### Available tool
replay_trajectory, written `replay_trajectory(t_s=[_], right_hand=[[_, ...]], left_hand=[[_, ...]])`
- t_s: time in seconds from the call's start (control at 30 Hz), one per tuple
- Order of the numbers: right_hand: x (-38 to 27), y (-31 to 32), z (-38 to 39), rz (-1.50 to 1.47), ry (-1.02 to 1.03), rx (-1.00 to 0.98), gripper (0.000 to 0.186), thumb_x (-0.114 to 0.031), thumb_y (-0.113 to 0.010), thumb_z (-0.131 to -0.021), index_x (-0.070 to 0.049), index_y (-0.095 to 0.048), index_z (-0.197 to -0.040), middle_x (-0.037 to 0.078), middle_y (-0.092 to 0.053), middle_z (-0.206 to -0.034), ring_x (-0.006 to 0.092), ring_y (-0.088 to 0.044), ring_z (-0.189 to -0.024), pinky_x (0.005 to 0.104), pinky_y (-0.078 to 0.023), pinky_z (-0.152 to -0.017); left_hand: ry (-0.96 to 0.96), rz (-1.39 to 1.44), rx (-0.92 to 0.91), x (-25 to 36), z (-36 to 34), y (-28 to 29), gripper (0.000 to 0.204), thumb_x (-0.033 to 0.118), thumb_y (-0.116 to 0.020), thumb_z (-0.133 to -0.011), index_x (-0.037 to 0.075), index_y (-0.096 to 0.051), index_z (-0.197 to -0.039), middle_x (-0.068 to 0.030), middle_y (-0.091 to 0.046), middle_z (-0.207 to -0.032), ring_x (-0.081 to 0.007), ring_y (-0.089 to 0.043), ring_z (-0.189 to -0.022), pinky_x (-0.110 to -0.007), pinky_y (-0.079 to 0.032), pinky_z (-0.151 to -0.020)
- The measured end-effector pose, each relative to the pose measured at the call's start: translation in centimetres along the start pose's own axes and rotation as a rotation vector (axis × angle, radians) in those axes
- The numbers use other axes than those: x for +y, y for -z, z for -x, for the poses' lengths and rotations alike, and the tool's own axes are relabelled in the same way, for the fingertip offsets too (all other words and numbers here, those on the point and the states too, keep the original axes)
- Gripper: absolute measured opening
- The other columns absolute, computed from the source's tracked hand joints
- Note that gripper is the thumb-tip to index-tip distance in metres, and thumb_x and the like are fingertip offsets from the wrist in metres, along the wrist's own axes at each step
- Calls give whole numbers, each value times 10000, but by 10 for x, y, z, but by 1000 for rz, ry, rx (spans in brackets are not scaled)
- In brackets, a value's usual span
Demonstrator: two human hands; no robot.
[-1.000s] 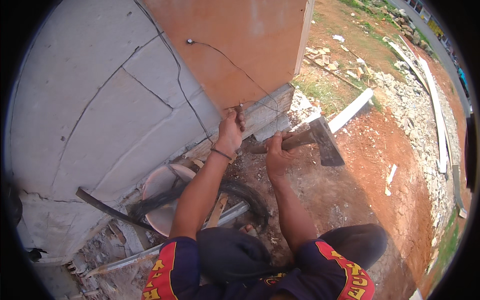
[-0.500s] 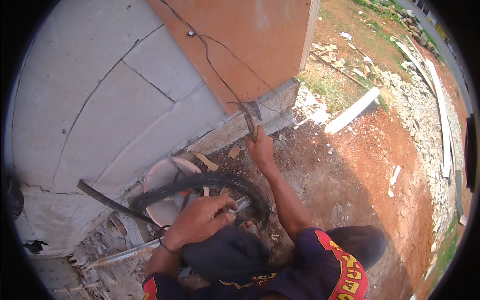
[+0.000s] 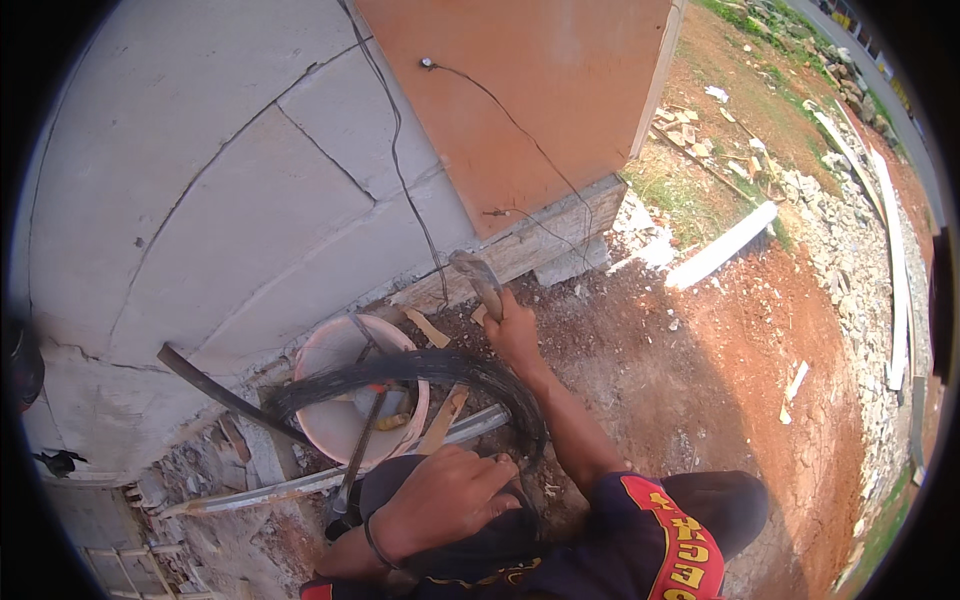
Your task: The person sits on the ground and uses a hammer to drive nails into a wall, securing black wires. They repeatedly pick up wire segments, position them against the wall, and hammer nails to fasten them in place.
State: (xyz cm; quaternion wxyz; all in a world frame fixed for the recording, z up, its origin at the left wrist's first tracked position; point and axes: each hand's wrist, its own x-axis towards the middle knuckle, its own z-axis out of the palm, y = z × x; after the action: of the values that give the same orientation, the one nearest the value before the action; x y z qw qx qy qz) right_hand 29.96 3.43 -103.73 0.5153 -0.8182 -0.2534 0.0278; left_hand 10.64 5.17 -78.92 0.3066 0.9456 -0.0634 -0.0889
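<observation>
In my right hand (image 3: 512,330) is a hatchet (image 3: 478,278), gripped by its short handle, its worn grey head raised near the base of the wall. My left hand (image 3: 450,500) rests over my bent knee with its fingers curled in; whatever they may hold is hidden. A nail (image 3: 497,212) with thin wire at it sticks out low on the orange-brown panel (image 3: 540,110). From a round fitting (image 3: 427,63) higher up, a thin wire runs down the panel. Another dark wire (image 3: 400,165) hangs along the grey wall.
A pink bucket (image 3: 424,400) holding tools stands by the wall, with a coil of black wire (image 3: 460,365) across it. A long bar (image 3: 240,495) and wood scraps (image 3: 428,328) lie on the ground. A white post (image 3: 722,245) and rubble lie to the right.
The hatchet has come away from the panel's lower edge, down and left. My left hand has moved lower and right, uncovering more of the bucket. The dark wire now hangs apart from the hatchet.
</observation>
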Motion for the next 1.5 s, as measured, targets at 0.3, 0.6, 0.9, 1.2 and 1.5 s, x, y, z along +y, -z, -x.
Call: replay_trajectory(t_s=[0.3,0.6,0.9,1.2,1.5], right_hand=[[7,29,-30,-490,-160,574,190,-69,-678,-825,39,-545,-907,187,-606,-625,211,-664,-609,384,-480,-543],[-4,23,-17,-728,-292,634,184,-64,-634,-814,24,-537,-944,268,-613,-680,448,-645,-695,482,-488,-605],[-5,15,-27,-503,-189,637,132,-59,-650,-868,9,-550,-920,43,-553,-616,141,-554,-583,336,-461,-553],[26,-24,-27,-542,-314,580,239,-120,-668,-811,27,-576,-975,307,-626,-780,485,-628,-807,440,-494,-632],[65,19,23,-564,-371,290,253,-193,-636,-925,-7,-526,-795,55,-532,-609,158,-511,-512,329,-428,-493]], left_hand=[[23,-7,-38,1,14,2,342,311,-711,-836,61,-633,-1056,-64,-623,-804,-264,-611,-762,-378,-453,-752],[-46,-71,-65,4,5,1,339,278,-721,-811,59,-603,-1041,-29,-583,-772,-203,-590,-749,-342,-424,-705],[-68,-45,-31,9,3,-1,342,279,-728,-804,70,-593,-1038,-32,-542,-758,-209,-569,-741,-346,-427,-721],[-107,-67,19,19,10,-5,358,282,-713,-817,56,-599,-1069,-18,-503,-730,-186,-545,-719,-330,-423,-728],[-302,88,711,25,41,-23,286,292,-723,-847,35,-653,-953,0,-497,-691,-162,-527,-651,-343,-452,-655]])
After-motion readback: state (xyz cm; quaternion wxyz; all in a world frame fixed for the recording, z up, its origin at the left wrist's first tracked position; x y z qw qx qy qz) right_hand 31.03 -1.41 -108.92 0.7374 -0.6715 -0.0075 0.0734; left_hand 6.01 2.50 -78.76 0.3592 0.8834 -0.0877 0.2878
